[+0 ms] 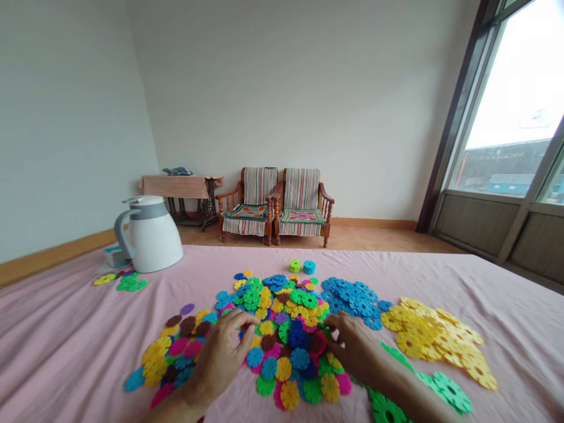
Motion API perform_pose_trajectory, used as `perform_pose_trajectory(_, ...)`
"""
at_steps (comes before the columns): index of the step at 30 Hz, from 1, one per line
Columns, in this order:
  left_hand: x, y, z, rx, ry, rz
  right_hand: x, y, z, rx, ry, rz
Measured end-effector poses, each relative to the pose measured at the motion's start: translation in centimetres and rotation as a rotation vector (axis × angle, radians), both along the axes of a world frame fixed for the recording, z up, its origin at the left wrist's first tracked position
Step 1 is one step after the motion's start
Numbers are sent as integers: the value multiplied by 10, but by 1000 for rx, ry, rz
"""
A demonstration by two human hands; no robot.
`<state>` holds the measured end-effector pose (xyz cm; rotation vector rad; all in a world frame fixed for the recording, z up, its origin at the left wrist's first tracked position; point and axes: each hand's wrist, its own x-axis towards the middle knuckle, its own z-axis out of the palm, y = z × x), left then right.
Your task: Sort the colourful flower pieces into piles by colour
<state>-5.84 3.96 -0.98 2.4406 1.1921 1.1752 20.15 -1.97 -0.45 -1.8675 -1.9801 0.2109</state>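
Clearly, mixed discs (283, 335) are multicol., notched, w/ ctr. holes.

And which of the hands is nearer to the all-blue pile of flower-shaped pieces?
The right. The right hand is just on the near side of the all-blue pile; the left hand is farther left, across the mixed-colour heap.

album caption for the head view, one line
Left hand and right hand at a multicoloured heap of notched discs, a blue pile and a yellow pile alongside.
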Motion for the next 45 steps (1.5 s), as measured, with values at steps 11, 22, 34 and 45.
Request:
perform_pose_trajectory(11, -5, -2, 4, -13, -6, 7, -56, -9, 28, 75, 421, 213)
perform_pose_trajectory(22, 5, -28, 22, -136, 347, -384, -14, -21, -10, -9, -22, 53)
perform_pose_trajectory(34, -19, 2, 23, -180, 171, -117, -25, -19, -1, 106, 322, 133)
perform_pose_trajectory(45, -28, 11, 21, -304, 81, -44, -21, -20, -9, 105, 295, 147)
